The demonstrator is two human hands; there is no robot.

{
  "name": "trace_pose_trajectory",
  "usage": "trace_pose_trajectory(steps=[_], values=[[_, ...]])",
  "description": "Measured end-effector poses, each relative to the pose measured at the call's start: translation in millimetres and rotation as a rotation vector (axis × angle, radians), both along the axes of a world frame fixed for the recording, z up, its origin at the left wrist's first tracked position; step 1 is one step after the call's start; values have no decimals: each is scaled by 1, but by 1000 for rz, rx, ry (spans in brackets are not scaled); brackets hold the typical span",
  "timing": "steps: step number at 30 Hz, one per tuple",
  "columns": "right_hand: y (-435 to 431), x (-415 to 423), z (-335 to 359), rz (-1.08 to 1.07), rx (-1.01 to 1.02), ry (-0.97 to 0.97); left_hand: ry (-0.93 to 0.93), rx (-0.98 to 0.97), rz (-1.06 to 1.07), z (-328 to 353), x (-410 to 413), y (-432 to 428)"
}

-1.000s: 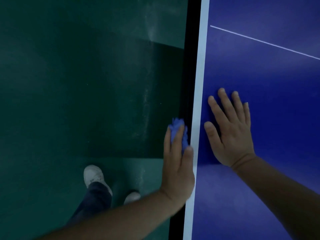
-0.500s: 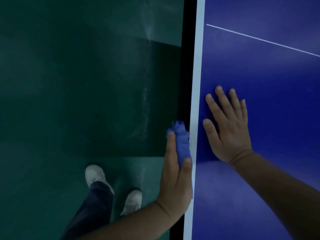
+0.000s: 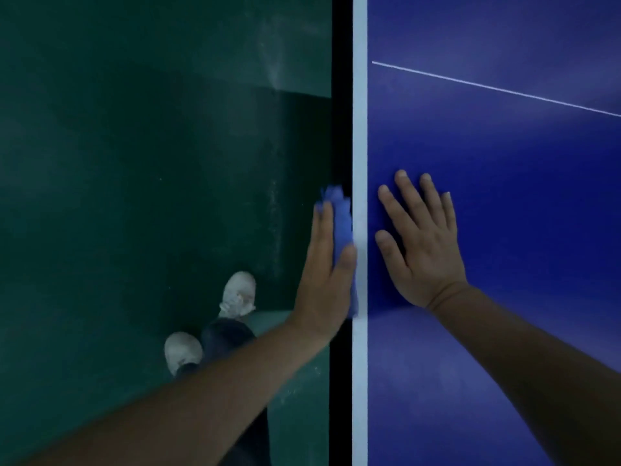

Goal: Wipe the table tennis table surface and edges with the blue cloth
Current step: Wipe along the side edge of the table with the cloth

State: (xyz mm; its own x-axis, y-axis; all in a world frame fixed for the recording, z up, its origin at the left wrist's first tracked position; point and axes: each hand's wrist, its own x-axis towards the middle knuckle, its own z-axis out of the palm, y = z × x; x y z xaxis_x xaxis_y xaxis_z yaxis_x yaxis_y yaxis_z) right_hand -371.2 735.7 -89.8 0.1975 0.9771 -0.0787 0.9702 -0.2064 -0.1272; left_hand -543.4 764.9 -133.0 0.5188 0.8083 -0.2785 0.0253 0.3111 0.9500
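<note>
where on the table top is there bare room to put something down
The blue table top is bare beyond the right hand up to the thin white line, and past it. Also bare nearer the camera, between the white edge stripe and the right forearm. It is crowded only at the edge, where the left hand presses the blue cloth.

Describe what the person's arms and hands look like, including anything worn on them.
Both forearms are bare with no sleeves in view. The left hand and right hand wear no gloves, rings, watch or bands. Short fingernails show on the right hand.
</note>
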Motion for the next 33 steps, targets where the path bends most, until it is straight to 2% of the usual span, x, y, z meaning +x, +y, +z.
trace_pose_trajectory(steps=[3,6,9,13,15,19,22,27,30,33], values=[[1,0,1,3,-1,5,-26,8,-141,-2,-20,-19],[1,-1,2,0,-6,9,43,178,-88,-1,2,19],[5,0,3,5,9,10,168,236,-26,-7,41,82],[54,15,10,40,79,51,110,123,88,4,73,145],[98,30,15,80,87,72,91,140,89,3,70,134],[188,58,16,34,-12,30,71,-18,-36,4,32,68],[212,66,5,-15,-72,-2,105,-33,-31,11,31,61],[208,70,-2,-56,3,39,113,195,56,5,92,182],[209,68,1,-124,7,55,98,142,101,4,124,256],[210,66,3,-116,-19,52,33,169,127,5,123,250]])
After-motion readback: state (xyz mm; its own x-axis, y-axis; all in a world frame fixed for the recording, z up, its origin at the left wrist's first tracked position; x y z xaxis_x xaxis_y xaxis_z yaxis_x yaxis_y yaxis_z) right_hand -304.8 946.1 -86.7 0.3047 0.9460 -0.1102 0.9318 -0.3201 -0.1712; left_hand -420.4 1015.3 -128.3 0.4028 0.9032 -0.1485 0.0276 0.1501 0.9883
